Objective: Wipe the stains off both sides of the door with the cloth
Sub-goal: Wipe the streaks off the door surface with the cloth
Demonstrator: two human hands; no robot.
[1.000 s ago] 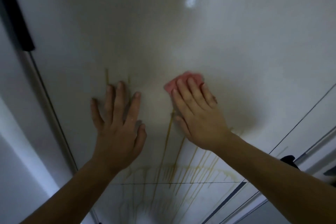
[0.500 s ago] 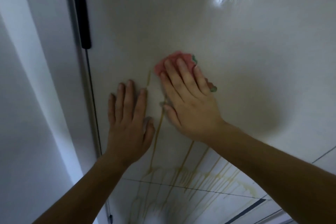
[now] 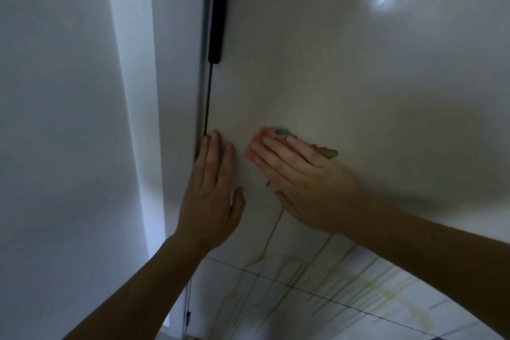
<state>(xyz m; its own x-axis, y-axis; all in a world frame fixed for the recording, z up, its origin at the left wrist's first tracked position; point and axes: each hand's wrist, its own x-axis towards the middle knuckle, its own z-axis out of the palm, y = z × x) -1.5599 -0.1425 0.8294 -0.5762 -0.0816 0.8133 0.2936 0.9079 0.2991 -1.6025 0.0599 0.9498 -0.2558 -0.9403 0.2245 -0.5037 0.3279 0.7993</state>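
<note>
The pale, glossy door (image 3: 358,77) fills most of the frame, with a white wall (image 3: 55,119) at the left and a black strut (image 3: 218,8) along the door's edge in the upper middle. Your left hand (image 3: 209,196) lies flat on the door just beside that edge, its fingers (image 3: 214,152) straight and close together, holding nothing. Your right hand (image 3: 300,182), at the centre, presses the pink and green cloth (image 3: 255,143) against the door with straight fingers (image 3: 276,149); only the edges of the cloth show around them. The yellowish stains (image 3: 271,234) begin just under your right palm and run down toward the lower right of the frame. The part above the cloth looks clean, so I think the work is below. Pull the cloth downward along each streak with firm, even pressure from the whole palm, and let the left hand brace the door so it does not swing. Overlap the strokes, and turn the cloth when it looks dirty, otherwise it may smear. The other side of the door is not visible here.
</note>
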